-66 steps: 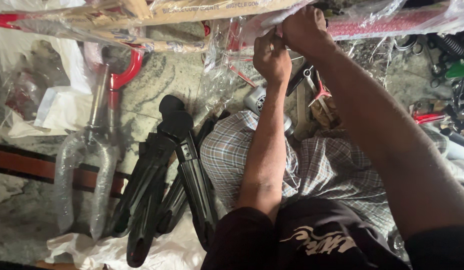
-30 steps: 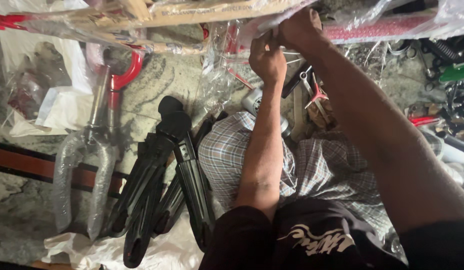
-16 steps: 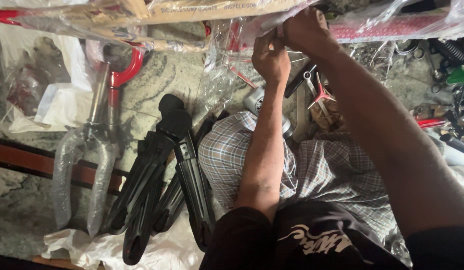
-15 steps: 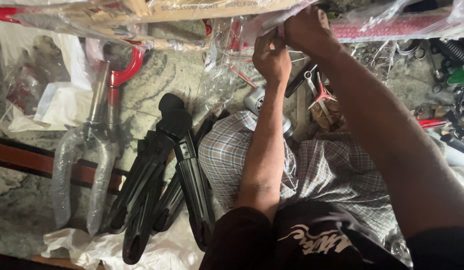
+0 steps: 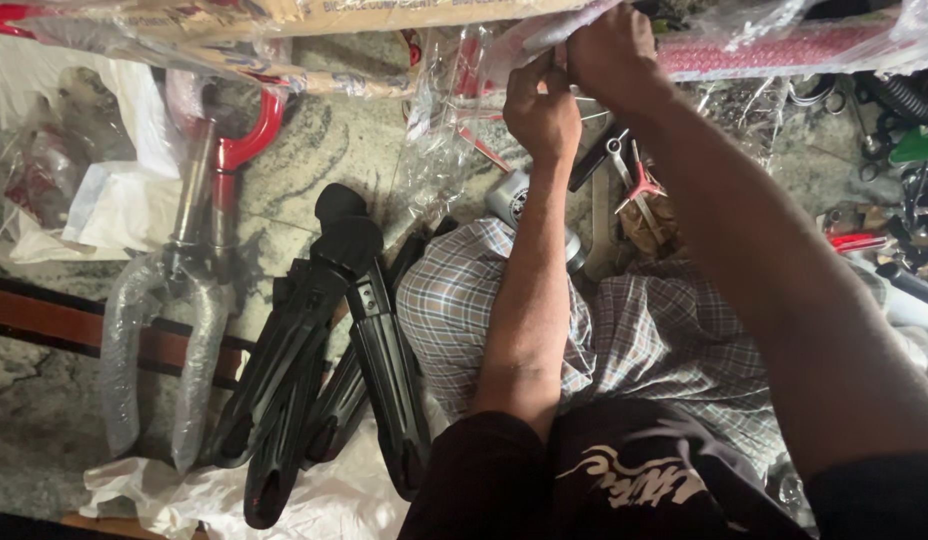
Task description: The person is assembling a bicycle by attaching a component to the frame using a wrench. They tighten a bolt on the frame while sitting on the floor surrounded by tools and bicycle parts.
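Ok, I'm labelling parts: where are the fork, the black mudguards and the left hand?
fork [image 5: 154, 330], head view, on its wrapped leg
black mudguards [image 5: 379, 350], head view, mid-blade
left hand [image 5: 542, 110], head view, back of hand

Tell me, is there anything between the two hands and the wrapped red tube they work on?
Only its own clear plastic wrap. The left hand and the right hand both grip that wrap over the red tube; nothing else visible lies between them.

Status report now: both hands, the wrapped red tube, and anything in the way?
Left hand and right hand: grip shut on clear plastic wrap. Red tube part wrapped. Loose tools lie just below.
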